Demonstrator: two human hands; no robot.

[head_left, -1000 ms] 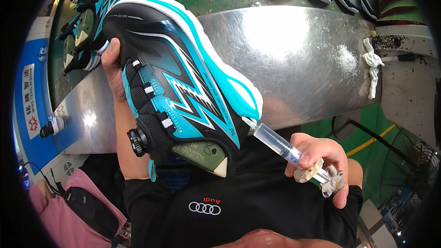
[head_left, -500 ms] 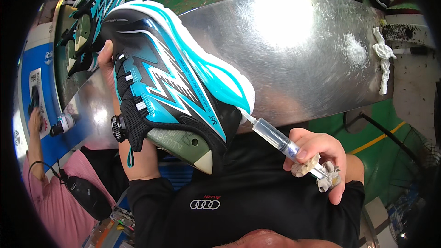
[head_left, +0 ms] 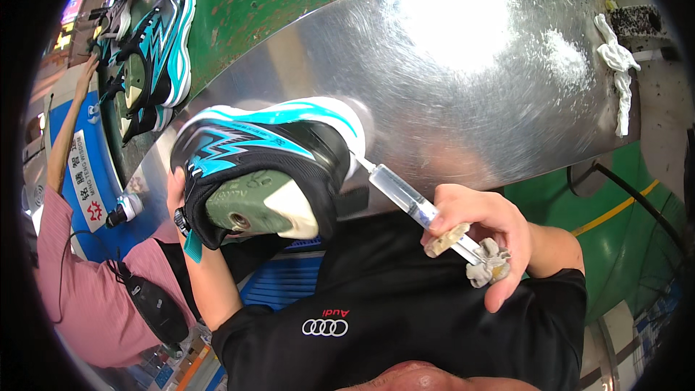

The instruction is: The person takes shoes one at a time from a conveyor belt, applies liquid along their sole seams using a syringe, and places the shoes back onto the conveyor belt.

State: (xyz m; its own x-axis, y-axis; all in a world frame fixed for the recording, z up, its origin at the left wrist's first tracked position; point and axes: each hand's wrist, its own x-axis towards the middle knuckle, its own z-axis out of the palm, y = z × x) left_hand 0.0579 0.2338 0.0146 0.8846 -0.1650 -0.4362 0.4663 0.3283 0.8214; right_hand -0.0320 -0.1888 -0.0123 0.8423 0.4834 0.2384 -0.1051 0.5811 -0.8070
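Observation:
My left hand (head_left: 176, 192) grips a black and turquoise sneaker (head_left: 250, 146) by its toe and lace side, most of the fingers hidden behind it. The sneaker lies tilted on its side, white sole edge upward. A green shoe last (head_left: 255, 201) with a pale end fills its opening. In my right hand (head_left: 481, 224) is a clear syringe (head_left: 405, 195), fingers wrapped round its flange and plunger, which carry crumpled off-white wrapping (head_left: 489, 263). The syringe's thin tip meets the sole edge at the heel.
A shiny metal table (head_left: 463, 123) spreads ahead, with white powder (head_left: 567, 61) and a knotted white cloth strip (head_left: 617, 72) at its right. More sneakers (head_left: 163, 43) stand at the far left. A co-worker in a pink top (head_left: 108, 268) reaches forward there.
The sneaker has been lowered and turned, showing more of the last. My right hand and the syringe have moved left, the tip still at the heel. The co-worker's arm now reaches farther forward.

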